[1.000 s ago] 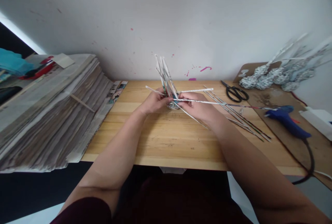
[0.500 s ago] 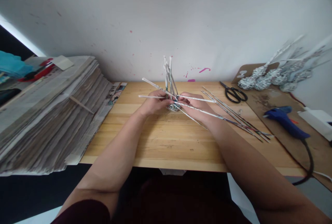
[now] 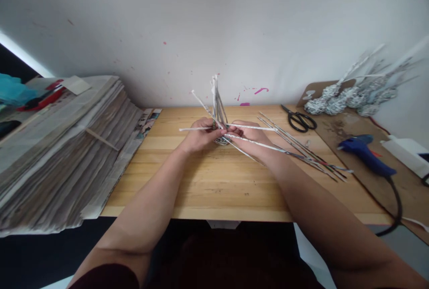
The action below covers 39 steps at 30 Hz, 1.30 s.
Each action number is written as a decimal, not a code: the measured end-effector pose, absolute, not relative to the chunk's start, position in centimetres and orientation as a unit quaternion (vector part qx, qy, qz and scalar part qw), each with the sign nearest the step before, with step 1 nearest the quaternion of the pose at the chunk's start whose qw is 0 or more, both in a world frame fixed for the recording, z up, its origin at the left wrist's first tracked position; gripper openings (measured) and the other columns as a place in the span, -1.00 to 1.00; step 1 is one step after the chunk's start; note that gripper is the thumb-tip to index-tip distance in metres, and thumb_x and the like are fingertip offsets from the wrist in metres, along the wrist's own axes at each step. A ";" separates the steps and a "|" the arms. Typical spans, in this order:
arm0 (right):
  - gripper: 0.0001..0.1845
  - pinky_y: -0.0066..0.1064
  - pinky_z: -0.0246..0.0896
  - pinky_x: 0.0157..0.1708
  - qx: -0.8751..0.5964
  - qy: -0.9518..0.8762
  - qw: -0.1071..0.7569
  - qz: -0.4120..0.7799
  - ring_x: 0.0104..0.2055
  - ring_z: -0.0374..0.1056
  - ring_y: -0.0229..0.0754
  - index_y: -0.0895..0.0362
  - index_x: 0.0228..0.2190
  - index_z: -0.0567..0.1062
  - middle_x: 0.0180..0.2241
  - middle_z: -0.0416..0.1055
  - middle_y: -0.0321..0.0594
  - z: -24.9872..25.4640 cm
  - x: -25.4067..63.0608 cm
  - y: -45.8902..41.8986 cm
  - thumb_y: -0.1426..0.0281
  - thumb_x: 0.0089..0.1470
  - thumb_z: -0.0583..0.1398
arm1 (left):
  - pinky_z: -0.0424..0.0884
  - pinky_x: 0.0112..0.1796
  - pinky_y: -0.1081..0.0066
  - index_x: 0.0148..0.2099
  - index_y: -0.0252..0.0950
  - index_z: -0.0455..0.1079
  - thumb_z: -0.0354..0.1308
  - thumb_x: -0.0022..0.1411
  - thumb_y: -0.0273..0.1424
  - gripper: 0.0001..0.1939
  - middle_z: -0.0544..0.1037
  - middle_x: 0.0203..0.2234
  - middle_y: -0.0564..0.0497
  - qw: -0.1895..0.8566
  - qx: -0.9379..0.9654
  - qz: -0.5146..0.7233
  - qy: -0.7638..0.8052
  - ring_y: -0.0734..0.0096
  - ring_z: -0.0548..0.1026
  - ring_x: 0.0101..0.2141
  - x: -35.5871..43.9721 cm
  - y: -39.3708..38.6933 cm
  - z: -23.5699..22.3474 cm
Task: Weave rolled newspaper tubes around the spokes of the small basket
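Note:
A small woven bundle of rolled newspaper sticks sits at the middle of the wooden table, with several thin stakes pointing up from it. My left hand is closed round its left side. My right hand is closed on its right side, fingers pinching a long paper stick that runs out to the right over the table. Another white stick lies crosswise over my left hand.
A tall stack of newspapers fills the left. Loose paper sticks, black scissors, a blue glue gun with its cord, and finished woven pieces on a brown board lie at the right. The white wall stands just behind.
The upright stakes have turned and drawn closer together. The long stick in my right hand has swung down from level to a slant toward the right. Both hands stayed at the bundle.

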State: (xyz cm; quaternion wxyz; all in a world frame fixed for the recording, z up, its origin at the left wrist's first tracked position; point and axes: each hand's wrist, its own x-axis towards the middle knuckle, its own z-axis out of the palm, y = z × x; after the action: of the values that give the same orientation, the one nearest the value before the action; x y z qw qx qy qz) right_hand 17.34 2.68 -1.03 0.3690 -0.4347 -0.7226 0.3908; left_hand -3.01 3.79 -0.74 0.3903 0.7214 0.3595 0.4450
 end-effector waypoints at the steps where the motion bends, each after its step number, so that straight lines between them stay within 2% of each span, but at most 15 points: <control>1: -0.76 -0.42 0.12 -0.40 -0.422 -0.724 0.367 0.404 -0.38 0.30 -0.25 0.09 -0.41 0.50 -0.42 0.45 -0.30 -1.0 17.3 2.7 0.18 0.13 0.27 | 0.44 -0.31 0.40 -0.30 -0.34 0.59 0.39 0.14 -0.20 -0.73 0.66 -0.41 -0.07 0.384 0.722 0.445 0.364 0.35 0.56 -0.39 -3.0 3.8 -0.8; 4: -0.82 -0.39 0.19 -0.33 -0.406 -0.740 0.356 0.401 -0.35 0.36 -0.24 0.11 -0.29 0.56 -0.36 0.53 -0.25 -0.6 17.7 3.0 0.25 0.16 0.25 | 0.45 -0.28 0.39 -0.30 -0.34 0.57 0.36 0.15 -0.21 -0.73 0.65 -0.40 -0.06 0.391 0.719 0.435 0.375 0.34 0.56 -0.37 -3.3 3.9 -0.9; 7: -0.82 -0.38 0.19 -0.32 -0.421 -0.759 0.360 0.342 -0.35 0.39 -0.23 0.11 -0.24 0.60 -0.33 0.57 -0.22 0.4 18.4 3.3 0.31 0.17 0.24 | 0.46 -0.26 0.36 -0.28 -0.34 0.56 0.33 0.16 -0.21 -0.74 0.65 -0.39 -0.05 0.401 0.718 0.420 0.385 0.34 0.55 -0.36 -3.5 3.9 -0.8; 10: -0.80 -0.37 0.08 -0.39 -0.465 -0.788 0.333 0.227 -0.45 0.30 -0.25 0.11 -0.40 0.60 -0.48 0.50 -0.27 2.0 18.9 3.1 0.28 0.18 0.23 | 0.47 -0.25 0.35 -0.28 -0.33 0.54 0.32 0.17 -0.23 -0.76 0.64 -0.39 -0.05 0.387 0.723 0.413 0.397 0.33 0.54 -0.36 -3.6 3.8 -0.6; 12: -0.65 -0.35 -0.05 -0.44 -0.518 -0.786 0.292 0.167 -0.53 0.16 -0.28 0.11 -0.56 0.53 -0.62 0.34 -0.31 3.1 18.9 2.5 0.21 0.20 0.23 | 0.47 -0.25 0.34 -0.28 -0.33 0.53 0.31 0.17 -0.23 -0.77 0.63 -0.40 -0.04 0.378 0.722 0.413 0.406 0.33 0.54 -0.35 -3.6 3.8 -0.6; 14: -0.45 -0.31 -0.16 -0.47 -0.537 -0.799 0.201 0.178 -0.59 0.07 -0.29 0.11 -0.72 0.40 -0.72 0.16 -0.32 3.9 18.6 1.6 0.13 0.24 0.19 | 0.47 -0.24 0.34 -0.29 -0.33 0.52 0.30 0.18 -0.23 -0.77 0.63 -0.39 -0.05 0.380 0.715 0.420 0.410 0.33 0.54 -0.35 -3.7 3.9 -0.6; 18: -0.48 -0.31 -0.13 -0.47 -0.502 -0.828 0.111 0.225 -0.61 0.09 -0.28 0.08 -0.72 0.41 -0.71 0.22 -0.29 4.2 17.8 0.0 0.19 0.23 0.18 | 0.47 -0.26 0.34 -0.28 -0.33 0.50 0.29 0.17 -0.22 -0.75 0.61 -0.39 -0.05 0.392 0.695 0.437 0.416 0.33 0.54 -0.35 -3.7 4.2 -0.9; 21: -0.52 -0.31 -0.11 -0.49 -0.497 -0.834 0.100 0.216 -0.61 0.11 -0.25 0.04 -0.70 0.45 -0.69 0.28 -0.30 3.6 17.7 -0.2 0.12 0.17 0.23 | 0.46 -0.25 0.34 -0.28 -0.33 0.50 0.29 0.17 -0.25 -0.77 0.61 -0.39 -0.05 0.380 0.701 0.438 0.416 0.34 0.54 -0.34 -3.7 4.1 -0.8; 24: -0.62 -0.30 -0.12 -0.50 -0.523 -0.827 0.118 0.167 -0.57 0.16 -0.22 0.04 -0.62 0.50 -0.61 0.38 -0.25 3.3 18.0 0.3 0.17 0.17 0.24 | 0.45 -0.24 0.34 -0.28 -0.33 0.51 0.28 0.19 -0.26 -0.79 0.61 -0.39 -0.05 0.373 0.712 0.427 0.415 0.34 0.54 -0.34 -3.7 4.0 -0.7; 28: -0.82 -0.27 -0.05 -0.40 -0.528 -0.835 0.139 0.068 -0.41 0.29 -0.11 0.08 -0.48 0.58 -0.44 0.52 -0.11 3.5 18.3 1.0 0.42 0.14 0.23 | 0.43 -0.30 0.36 -0.27 -0.32 0.52 0.26 0.21 -0.23 -0.77 0.60 -0.42 -0.04 0.354 0.727 0.409 0.423 0.33 0.52 -0.36 -4.2 4.1 -0.6; 30: -0.85 -0.23 0.02 -0.30 -0.533 -0.830 0.163 0.017 -0.25 0.35 0.00 0.08 -0.45 0.61 -0.35 0.55 -0.04 3.6 18.3 1.2 0.46 0.12 0.24 | 0.43 -0.31 0.37 -0.27 -0.32 0.51 0.25 0.22 -0.23 -0.77 0.59 -0.43 -0.03 0.344 0.739 0.399 0.419 0.34 0.51 -0.37 -4.4 4.2 -0.5; 32: -0.86 -0.20 0.06 -0.24 -0.541 -0.813 0.214 -0.014 -0.18 0.37 0.05 0.08 -0.41 0.61 -0.32 0.56 -0.02 3.5 18.1 1.3 0.42 0.15 0.23 | 0.42 -0.30 0.37 -0.28 -0.32 0.50 0.23 0.24 -0.22 -0.76 0.58 -0.43 -0.03 0.342 0.748 0.392 0.412 0.35 0.51 -0.37 -4.5 4.3 -0.4; 36: -0.90 -0.30 0.13 -0.33 -0.547 -0.764 0.336 0.069 -0.35 0.42 -0.11 0.06 -0.25 0.53 -0.36 0.57 -0.19 2.2 17.5 1.6 0.37 0.17 0.21 | 0.42 -0.27 0.37 -0.27 -0.31 0.49 0.22 0.24 -0.23 -0.77 0.59 -0.40 -0.02 0.341 0.759 0.381 0.403 0.34 0.51 -0.35 -4.5 4.2 -0.1; 39: -0.82 -0.37 0.20 -0.35 -0.524 -0.738 0.392 0.164 -0.35 0.48 -0.14 0.06 -0.22 0.44 -0.31 0.60 -0.21 0.9 17.1 2.1 0.39 0.09 0.25 | 0.42 -0.25 0.36 -0.25 -0.31 0.50 0.22 0.24 -0.23 -0.78 0.59 -0.38 -0.03 0.332 0.767 0.373 0.403 0.32 0.52 -0.33 -4.4 4.0 -0.1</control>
State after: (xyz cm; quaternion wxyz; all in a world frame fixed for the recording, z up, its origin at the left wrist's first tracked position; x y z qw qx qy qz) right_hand 17.09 2.07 0.94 0.3918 -0.5240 -0.7382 0.1640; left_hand -4.37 4.01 -0.11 0.3318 0.7674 0.4027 0.3726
